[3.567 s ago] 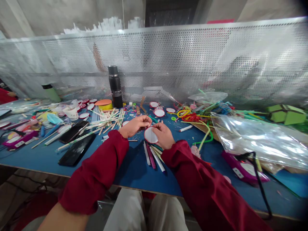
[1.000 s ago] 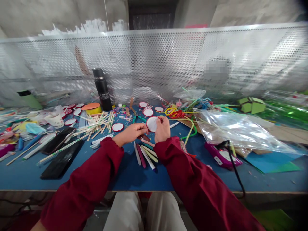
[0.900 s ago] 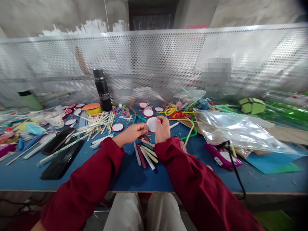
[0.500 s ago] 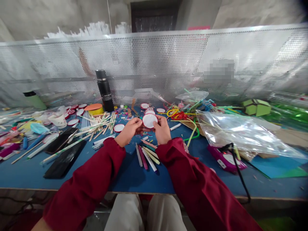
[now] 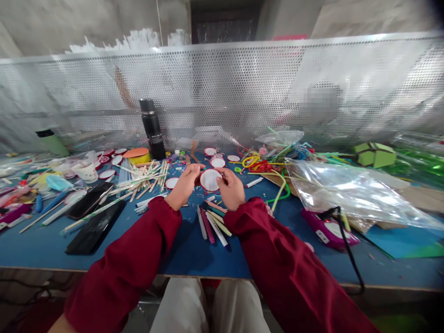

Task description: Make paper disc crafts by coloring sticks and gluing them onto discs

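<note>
A white round disc with a red rim [image 5: 211, 180] is held up over the blue table, its white face towards me. My right hand [image 5: 231, 188] pinches its right edge, thumb on the front and fingers behind. At its left edge are the curled fingers of my left hand [image 5: 185, 185]; the fingertips are partly hidden behind the disc. Just below lie several marker pens [image 5: 215, 229] in a fanned bunch. Similar red-rimmed discs [image 5: 218, 162] lie beyond my hands, and another disc [image 5: 171, 183] is beside my left hand.
To the left lie wooden sticks [image 5: 147, 178], a phone [image 5: 89, 201], a black slab [image 5: 93, 229] and a black bottle [image 5: 152, 132]. A clear plastic sheet [image 5: 347, 189], a purple device [image 5: 328, 231] and coloured pipe cleaners [image 5: 258, 163] are on the right. A perforated metal screen [image 5: 225, 88] stands behind.
The held disc has come slightly lower and to the left, closer to my left hand. My left fingers have opened a little from a pinch and reach its left edge.
</note>
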Tool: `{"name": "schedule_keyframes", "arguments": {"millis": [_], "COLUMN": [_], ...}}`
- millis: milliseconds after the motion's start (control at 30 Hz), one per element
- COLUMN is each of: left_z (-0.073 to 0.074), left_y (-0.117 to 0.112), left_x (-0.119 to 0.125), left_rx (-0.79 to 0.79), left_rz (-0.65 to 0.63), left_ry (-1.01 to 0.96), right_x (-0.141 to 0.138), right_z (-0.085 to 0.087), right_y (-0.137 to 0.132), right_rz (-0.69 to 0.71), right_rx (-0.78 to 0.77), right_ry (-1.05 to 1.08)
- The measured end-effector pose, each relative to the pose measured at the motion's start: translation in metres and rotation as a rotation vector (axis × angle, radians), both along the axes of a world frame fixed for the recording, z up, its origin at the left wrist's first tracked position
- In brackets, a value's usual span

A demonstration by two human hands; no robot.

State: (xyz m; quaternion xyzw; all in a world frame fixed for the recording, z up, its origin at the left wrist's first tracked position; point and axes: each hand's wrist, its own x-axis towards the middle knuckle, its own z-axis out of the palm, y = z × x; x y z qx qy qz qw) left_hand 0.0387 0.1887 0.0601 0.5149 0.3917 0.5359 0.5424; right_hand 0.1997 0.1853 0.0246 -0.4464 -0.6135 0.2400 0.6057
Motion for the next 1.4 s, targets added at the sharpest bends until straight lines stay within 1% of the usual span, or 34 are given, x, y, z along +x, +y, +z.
{"name": "schedule_keyframes", "arguments": {"millis": [67,167,267,367,500,633,800,967,1033,1067,1133,1200,1233,1300,1400], "left_z": [0.003,0.007,0.008,0.006,0.006,0.007,0.007,0.003,0.001,0.0,-0.003,-0.004,-0.005,-0.005,-0.003], "left_y": [0.0,-0.001,-0.002,0.0,0.003,0.003,0.004,0.005,0.007,0.008,0.012,0.014,0.015,0.016,0.012], "left_x": [-0.003,-0.006,-0.008,-0.01,-0.013,-0.013,-0.012,-0.011,-0.011,-0.012,-0.013,-0.015,-0.016,-0.016,-0.013], "left_rx": [0.014,0.019,0.052,0.097,0.122,0.11,0.082,0.04,0.063,0.103,0.239,0.395,0.456,0.52,0.497], "left_rz": [-0.021,-0.063,-0.059,-0.038,-0.007,0.008,0.044,0.007,0.014,0.034,0.088,0.093,0.065,-0.019,-0.14], "left_ry": [-0.048,-0.131,-0.164,-0.144,-0.129,-0.116,-0.074,-0.05,0.018,0.086,0.291,0.516,0.603,0.695,0.697], "right_x": [-0.001,-0.002,-0.002,-0.003,-0.004,-0.004,-0.005,-0.007,-0.007,-0.006,-0.004,-0.002,-0.001,0.002,0.005], "right_z": [0.0,0.002,0.001,-0.001,-0.004,-0.003,0.002,0.001,0.001,0.0,0.0,0.001,0.001,0.002,0.001], "right_y": [-0.002,-0.004,-0.003,-0.003,-0.002,-0.003,-0.006,-0.006,-0.005,-0.005,-0.003,0.0,0.001,0.004,0.008], "right_rz": [0.04,0.039,0.053,0.082,0.067,0.05,0.043,0.067,0.063,0.057,0.043,0.028,0.016,-0.009,-0.055], "right_rx": [-0.009,-0.02,-0.033,-0.036,-0.041,-0.072,-0.065,-0.075,-0.077,-0.077,-0.082,-0.105,-0.123,-0.155,-0.166], "right_ry": [-0.044,-0.101,-0.125,-0.147,-0.142,-0.141,-0.1,-0.043,-0.009,0.013,0.065,0.13,0.169,0.254,0.35]}}
